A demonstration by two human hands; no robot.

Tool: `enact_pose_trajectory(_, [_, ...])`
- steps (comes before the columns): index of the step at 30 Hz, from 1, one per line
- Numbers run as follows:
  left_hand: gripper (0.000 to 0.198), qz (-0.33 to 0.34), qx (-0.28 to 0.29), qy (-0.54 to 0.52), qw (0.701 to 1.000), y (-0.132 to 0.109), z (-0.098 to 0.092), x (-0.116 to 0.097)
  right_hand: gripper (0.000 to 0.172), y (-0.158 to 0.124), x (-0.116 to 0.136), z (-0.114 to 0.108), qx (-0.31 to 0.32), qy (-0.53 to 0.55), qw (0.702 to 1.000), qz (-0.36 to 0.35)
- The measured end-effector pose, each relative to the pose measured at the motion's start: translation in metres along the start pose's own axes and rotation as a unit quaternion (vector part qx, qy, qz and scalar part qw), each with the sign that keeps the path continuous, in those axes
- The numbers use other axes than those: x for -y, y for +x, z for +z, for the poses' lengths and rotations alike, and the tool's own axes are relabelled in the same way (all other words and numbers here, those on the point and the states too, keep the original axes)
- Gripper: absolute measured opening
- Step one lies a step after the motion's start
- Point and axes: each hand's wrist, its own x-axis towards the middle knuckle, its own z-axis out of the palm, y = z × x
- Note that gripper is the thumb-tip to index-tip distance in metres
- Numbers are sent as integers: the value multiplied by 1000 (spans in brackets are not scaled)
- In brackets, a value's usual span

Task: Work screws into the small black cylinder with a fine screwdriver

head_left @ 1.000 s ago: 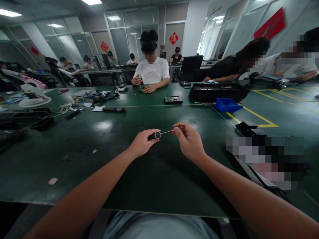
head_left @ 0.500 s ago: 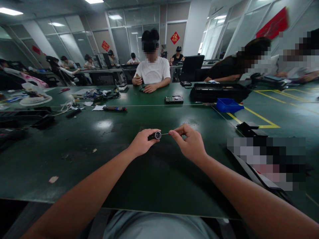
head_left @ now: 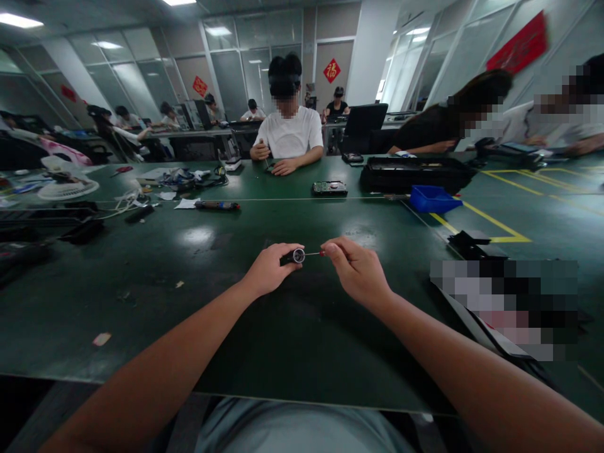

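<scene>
My left hand [head_left: 268, 270] is closed around a small black part with a round silvery face [head_left: 297, 255], held just above the dark green table [head_left: 198, 302]. My right hand [head_left: 356, 270] pinches a thin screwdriver [head_left: 315, 254] with a red handle. Its metal tip points left and meets the round face of the part. Both hands are close together at the middle of the table.
A blue bin [head_left: 431, 199], a black case [head_left: 415, 173] and a circuit board [head_left: 329, 187] lie further back. Another screwdriver [head_left: 217, 205], cables and a white fan [head_left: 66, 182] sit at the left. A person in a white shirt [head_left: 289, 135] works opposite; others sit at the right.
My right hand has shifted slightly left along the screwdriver, closer to the part. The left hand has stayed in place.
</scene>
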Motion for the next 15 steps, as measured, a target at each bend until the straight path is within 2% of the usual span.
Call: enact_pose_trajectory(15, [39,-4,3,-3,1000,-1,1,2,23,-1,2,0,12,-13,1000,-6])
